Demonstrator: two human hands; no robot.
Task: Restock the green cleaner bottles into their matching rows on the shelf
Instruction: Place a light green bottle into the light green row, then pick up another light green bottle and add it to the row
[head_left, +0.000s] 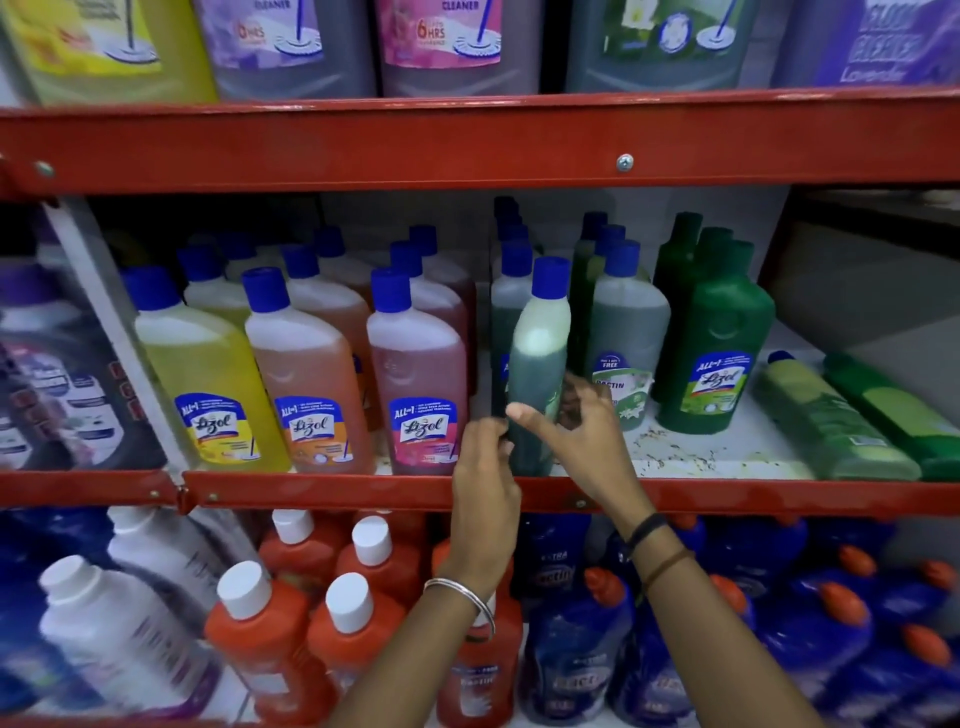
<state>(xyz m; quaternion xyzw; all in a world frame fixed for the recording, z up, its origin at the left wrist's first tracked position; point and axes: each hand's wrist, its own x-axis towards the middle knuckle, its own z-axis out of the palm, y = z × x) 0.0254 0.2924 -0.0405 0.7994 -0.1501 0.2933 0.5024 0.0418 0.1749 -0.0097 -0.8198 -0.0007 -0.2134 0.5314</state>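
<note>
Green bottle: stood at the middle shelf's near edge, leaning slightly, fronting a row of like green bottles.
Left hand: fingers closed on its lower left side, steadying it.
Right hand: cupped its right side, likely to square it.
Lying bottles: far right, apparently awaiting rows.
</note>
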